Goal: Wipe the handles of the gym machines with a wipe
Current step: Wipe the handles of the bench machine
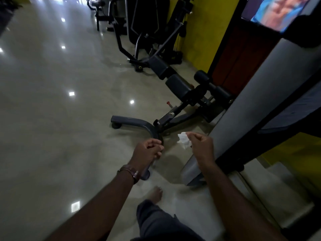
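Observation:
My right hand (pixel 201 145) is closed on a crumpled white wipe (pixel 183 139), held in the air above the floor near a grey machine column (pixel 246 108). My left hand (pixel 149 150) is curled into a loose fist with nothing visible in it. It hovers over the curved dark base bar (pixel 137 123) of a bench machine. The bench's padded seat (pixel 178 86) and black foam rollers (pixel 215 86) lie beyond my hands. No machine handle is touched by the wipe.
Glossy pale floor (pixel 60 119) spreads to the left. More black gym machines (pixel 144 28) stand at the back along a yellow wall (pixel 205 32). My bare foot (pixel 156 193) and trouser leg (pixel 156 221) are below. A screen (pixel 278 11) hangs top right.

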`<control>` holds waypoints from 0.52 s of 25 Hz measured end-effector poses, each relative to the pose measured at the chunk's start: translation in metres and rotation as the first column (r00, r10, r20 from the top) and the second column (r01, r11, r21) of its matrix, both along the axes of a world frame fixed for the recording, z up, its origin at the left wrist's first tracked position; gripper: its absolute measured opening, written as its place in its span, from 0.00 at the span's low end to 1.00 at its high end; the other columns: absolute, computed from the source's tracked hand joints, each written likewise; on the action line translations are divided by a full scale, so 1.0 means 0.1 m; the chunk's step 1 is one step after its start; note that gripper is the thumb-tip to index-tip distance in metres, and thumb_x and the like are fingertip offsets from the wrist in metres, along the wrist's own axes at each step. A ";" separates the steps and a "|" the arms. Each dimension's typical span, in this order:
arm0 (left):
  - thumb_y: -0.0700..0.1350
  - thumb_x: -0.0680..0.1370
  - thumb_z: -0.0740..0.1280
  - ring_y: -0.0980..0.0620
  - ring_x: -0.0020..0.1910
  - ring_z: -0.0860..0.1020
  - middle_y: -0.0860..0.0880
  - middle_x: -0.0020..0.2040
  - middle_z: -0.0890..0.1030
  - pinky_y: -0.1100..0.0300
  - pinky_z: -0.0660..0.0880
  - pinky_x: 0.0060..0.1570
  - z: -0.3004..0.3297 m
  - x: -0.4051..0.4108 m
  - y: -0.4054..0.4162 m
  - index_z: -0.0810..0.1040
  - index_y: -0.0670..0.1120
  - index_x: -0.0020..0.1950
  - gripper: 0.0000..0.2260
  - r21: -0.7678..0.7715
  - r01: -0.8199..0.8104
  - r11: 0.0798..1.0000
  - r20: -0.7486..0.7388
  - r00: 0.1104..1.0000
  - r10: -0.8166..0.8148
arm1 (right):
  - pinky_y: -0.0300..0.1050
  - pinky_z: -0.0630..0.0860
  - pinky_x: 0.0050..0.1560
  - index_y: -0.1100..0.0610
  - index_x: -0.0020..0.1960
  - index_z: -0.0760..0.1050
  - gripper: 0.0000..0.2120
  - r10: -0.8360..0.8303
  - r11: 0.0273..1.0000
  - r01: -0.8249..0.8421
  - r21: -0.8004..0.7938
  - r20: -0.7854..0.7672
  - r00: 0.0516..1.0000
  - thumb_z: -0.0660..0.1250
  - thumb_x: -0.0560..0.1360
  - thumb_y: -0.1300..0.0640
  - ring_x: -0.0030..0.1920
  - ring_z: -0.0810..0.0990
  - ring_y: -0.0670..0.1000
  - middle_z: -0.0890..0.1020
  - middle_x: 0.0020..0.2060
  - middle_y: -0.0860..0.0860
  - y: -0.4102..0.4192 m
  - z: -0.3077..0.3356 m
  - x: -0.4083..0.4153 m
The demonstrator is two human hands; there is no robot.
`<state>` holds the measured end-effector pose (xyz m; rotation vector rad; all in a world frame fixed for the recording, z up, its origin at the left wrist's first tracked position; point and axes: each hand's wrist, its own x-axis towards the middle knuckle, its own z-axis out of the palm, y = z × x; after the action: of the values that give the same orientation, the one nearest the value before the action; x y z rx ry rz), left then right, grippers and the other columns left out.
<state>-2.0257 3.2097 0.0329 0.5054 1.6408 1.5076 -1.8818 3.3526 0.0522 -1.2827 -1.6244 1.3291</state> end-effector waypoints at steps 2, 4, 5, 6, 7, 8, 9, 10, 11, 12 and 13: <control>0.37 0.73 0.72 0.51 0.34 0.79 0.40 0.42 0.84 0.58 0.75 0.38 -0.15 -0.36 0.32 0.81 0.40 0.49 0.06 -0.021 0.016 1.000 -0.048 0.999 -0.017 | 0.46 0.81 0.49 0.54 0.48 0.85 0.06 0.013 0.998 -0.016 0.059 0.048 0.999 0.71 0.74 0.57 0.43 0.84 0.44 0.86 0.40 0.45 0.26 -0.16 -0.34; 0.37 0.73 0.71 0.52 0.33 0.80 0.42 0.41 0.84 0.59 0.75 0.38 -0.27 -0.70 0.65 0.81 0.41 0.49 0.05 -0.055 0.028 0.998 -0.076 0.997 -0.032 | 0.44 0.81 0.49 0.54 0.48 0.85 0.06 0.022 0.992 -0.036 0.121 0.115 0.993 0.70 0.73 0.59 0.42 0.84 0.43 0.85 0.40 0.45 0.53 -0.31 -0.68; 0.36 0.74 0.71 0.53 0.32 0.79 0.43 0.41 0.84 0.61 0.75 0.37 -0.31 -0.86 0.83 0.81 0.40 0.49 0.05 -0.077 0.034 0.996 -0.086 0.995 -0.041 | 0.40 0.80 0.49 0.54 0.48 0.85 0.06 0.019 0.985 -0.045 0.168 0.151 0.988 0.70 0.73 0.60 0.42 0.83 0.43 0.85 0.41 0.46 0.67 -0.39 -0.83; 0.35 0.74 0.70 0.54 0.31 0.79 0.43 0.41 0.84 0.63 0.76 0.36 -0.34 -0.98 0.98 0.81 0.40 0.48 0.04 -0.097 0.037 0.995 -0.086 0.995 -0.045 | 0.36 0.78 0.48 0.55 0.48 0.85 0.07 0.018 0.970 -0.065 0.235 0.198 0.980 0.70 0.73 0.60 0.42 0.83 0.43 0.85 0.41 0.47 0.78 -0.45 -0.96; 0.35 0.74 0.69 0.55 0.31 0.78 0.43 0.40 0.83 0.64 0.75 0.36 -0.38 -1.11 1.15 0.81 0.41 0.48 0.04 -0.115 0.034 0.993 -0.084 0.995 -0.044 | 0.32 0.76 0.47 0.55 0.48 0.85 0.06 0.017 0.949 -0.093 0.302 0.246 0.969 0.71 0.73 0.60 0.42 0.82 0.43 0.86 0.42 0.48 0.90 -0.50 -1.10; 0.35 0.74 0.69 0.55 0.30 0.78 0.43 0.40 0.83 0.63 0.75 0.36 -0.43 -1.22 1.31 0.81 0.42 0.46 0.04 -0.127 0.036 0.991 -0.093 0.995 -0.048 | 0.31 0.74 0.46 0.56 0.48 0.85 0.06 0.012 0.925 -0.123 0.360 0.294 0.956 0.71 0.73 0.60 0.42 0.83 0.44 0.86 0.42 0.49 1.02 -0.55 -1.23; 0.35 0.73 0.69 0.54 0.31 0.78 0.43 0.40 0.83 0.62 0.75 0.36 -0.49 -1.33 1.50 0.81 0.44 0.45 0.05 -0.142 0.050 0.989 -0.105 0.992 -0.065 | 0.31 0.73 0.45 0.57 0.48 0.85 0.06 -0.005 0.907 -0.138 0.397 0.337 0.942 0.71 0.73 0.60 0.43 0.83 0.45 0.86 0.43 0.49 1.17 -0.62 -1.35; 0.35 0.73 0.69 0.53 0.31 0.78 0.43 0.40 0.84 0.61 0.76 0.38 -0.55 -1.42 1.68 0.80 0.45 0.43 0.05 -0.155 0.065 0.986 -0.115 0.990 -0.083 | 0.32 0.73 0.46 0.57 0.49 0.85 0.06 -0.022 0.907 -0.136 0.399 0.366 0.930 0.71 0.73 0.61 0.44 0.83 0.46 0.86 0.44 0.50 1.29 -0.67 -1.46; 0.36 0.73 0.70 0.51 0.32 0.79 0.42 0.40 0.84 0.59 0.76 0.39 -0.61 -1.49 1.82 0.80 0.46 0.42 0.05 -0.170 0.082 0.982 -0.122 0.987 -0.103 | 0.32 0.72 0.48 0.58 0.49 0.85 0.07 -0.028 0.915 -0.132 0.381 0.387 0.922 0.71 0.72 0.62 0.45 0.83 0.46 0.86 0.45 0.50 1.38 -0.72 -1.55; 0.36 0.72 0.70 0.50 0.32 0.79 0.42 0.41 0.84 0.57 0.77 0.40 -0.68 -1.56 1.96 0.80 0.47 0.41 0.05 -0.186 0.105 0.977 -0.127 0.983 -0.130 | 0.30 0.71 0.49 0.59 0.50 0.84 0.08 -0.039 0.924 -0.124 0.362 0.412 0.910 0.71 0.72 0.64 0.46 0.82 0.48 0.85 0.46 0.51 1.46 -0.79 -1.63; 0.38 0.71 0.70 0.49 0.33 0.80 0.42 0.41 0.85 0.55 0.78 0.41 -0.73 -1.62 2.08 0.80 0.48 0.40 0.05 -0.208 0.132 0.969 -0.133 0.978 -0.161 | 0.27 0.69 0.48 0.60 0.50 0.84 0.09 -0.052 0.932 -0.114 0.344 0.439 0.897 0.71 0.71 0.65 0.47 0.82 0.49 0.84 0.47 0.51 1.53 -0.87 -1.72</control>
<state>-2.1875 3.4178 -0.0398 0.6276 1.8048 1.2075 -2.0534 3.5052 -0.0347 -1.3918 -2.0911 0.7228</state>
